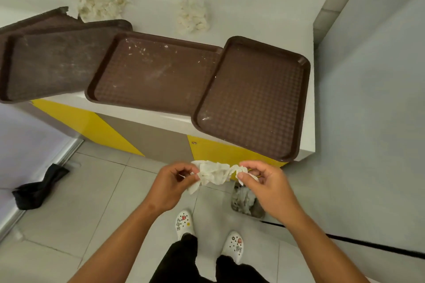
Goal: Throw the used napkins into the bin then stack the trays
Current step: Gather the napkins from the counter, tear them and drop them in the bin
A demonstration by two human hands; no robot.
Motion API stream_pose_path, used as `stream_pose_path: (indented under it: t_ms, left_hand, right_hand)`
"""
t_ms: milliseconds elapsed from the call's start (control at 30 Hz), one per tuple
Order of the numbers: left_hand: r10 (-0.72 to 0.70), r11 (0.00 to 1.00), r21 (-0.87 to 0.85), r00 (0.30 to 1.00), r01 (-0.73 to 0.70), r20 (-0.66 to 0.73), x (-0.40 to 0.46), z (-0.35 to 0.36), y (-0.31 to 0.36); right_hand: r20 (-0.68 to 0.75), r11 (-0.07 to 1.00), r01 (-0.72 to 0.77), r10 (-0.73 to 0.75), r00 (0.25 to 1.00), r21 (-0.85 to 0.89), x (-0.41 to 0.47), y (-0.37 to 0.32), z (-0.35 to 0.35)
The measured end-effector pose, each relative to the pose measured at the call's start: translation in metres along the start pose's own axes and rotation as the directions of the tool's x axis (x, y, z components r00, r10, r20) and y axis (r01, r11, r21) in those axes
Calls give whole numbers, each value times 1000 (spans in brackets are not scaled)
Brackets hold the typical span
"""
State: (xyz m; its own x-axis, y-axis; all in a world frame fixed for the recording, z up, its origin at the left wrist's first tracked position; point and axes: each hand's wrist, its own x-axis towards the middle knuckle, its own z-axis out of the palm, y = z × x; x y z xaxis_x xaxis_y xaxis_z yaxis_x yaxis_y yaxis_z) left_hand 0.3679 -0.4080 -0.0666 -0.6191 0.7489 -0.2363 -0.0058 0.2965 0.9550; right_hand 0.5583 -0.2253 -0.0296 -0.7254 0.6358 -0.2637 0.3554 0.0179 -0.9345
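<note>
1. Basically, white flat-topped counter (230, 7) with yellow and grey front panels fills the upper half, set against a pale brick wall; grey tiled floor (80, 202) below it.
2. Far-left dark brown rectangular plastic tray (57, 62) lies on another brown tray whose chipped corner shows behind it; its left end hangs past the counter's front edge.
3. Middle brown textured tray (149, 71) rests on the counter, dotted with white paper crumbs; its left rim overlaps the far-left tray.
4. Right brown tray (255, 99) sits tilted, its left rim on the middle tray's right edge, its near corner sticking out over the counter's front.
5. Black crumpled bag or cloth (36, 188) lies on the floor at left, well apart from everything else.
6. Larger pile of crumpled white used napkins (101, 2) sits on the counter behind the left trays; smaller white napkin wad (192, 17) sits behind the middle tray.
7. Small grey bin (246, 200) stands on the floor below the counter's right end, crumpled white paper already inside, partly hidden by the right wrist.
8. Left hand (171, 187) pinches the left end of a crumpled white napkin (213, 173) between thumb and fingers.
9. Right hand (264, 184) pinches its right end; the napkin is stretched between both hands, in the air in front of the counter, just above and left of the bin.
10. White clog shoes with charms (184, 223) stand on the tiles under the arms.
</note>
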Motion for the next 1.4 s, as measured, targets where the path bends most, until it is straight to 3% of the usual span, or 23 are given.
stream_pose_path:
  t_ms: [367,600,933,1133,1267,1400]
  left_hand:
    - [-145,985,108,982,132,118,27,97,-106]
    - [-205,970,165,962,176,181,78,139,-203]
    - [-278,908,396,905,138,322,131,225,-330]
    - [-303,886,444,891,133,338,154,255,-358]
    - [-238,882,469,903,47,358,163,254,-363]
    - [-236,875,480,918,59,318,160,237,-356]
  right_hand:
    - [-225,974,-229,222,949,-4,-19,144,-2]
    - [-331,928,-367,365,870,59,20,246,18]
    - [-494,861,-508,453,742,27,63,390,19]
    - [-572,855,-513,456,681,71,77,420,25]
    - [-566,839,-543,434,701,-29,85,425,22]
    - [-521,855,-516,418,744,-50,82,419,21]
